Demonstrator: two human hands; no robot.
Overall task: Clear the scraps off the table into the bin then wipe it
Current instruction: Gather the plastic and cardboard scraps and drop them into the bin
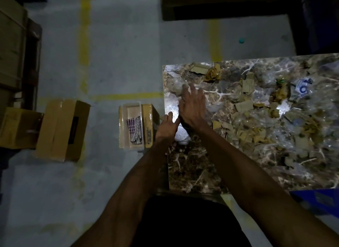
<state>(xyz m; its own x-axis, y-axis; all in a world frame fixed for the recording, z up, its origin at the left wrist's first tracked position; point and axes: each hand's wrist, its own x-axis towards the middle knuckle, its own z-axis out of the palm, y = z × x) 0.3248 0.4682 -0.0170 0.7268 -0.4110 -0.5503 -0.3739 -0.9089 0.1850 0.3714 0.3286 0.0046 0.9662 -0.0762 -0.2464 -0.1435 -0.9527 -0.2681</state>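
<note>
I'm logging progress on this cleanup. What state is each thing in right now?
Marble table: still littered, not wiped.
Cardboard and plastic scraps: spread across the tabletop, mostly on its far and right parts.
Clear bin: on the floor beside the table's left edge, open-topped, holding a checked cloth.
Left hand: fingers straight, at the table's left edge.
Right hand: fingers spread, flat over the tabletop.
</note>
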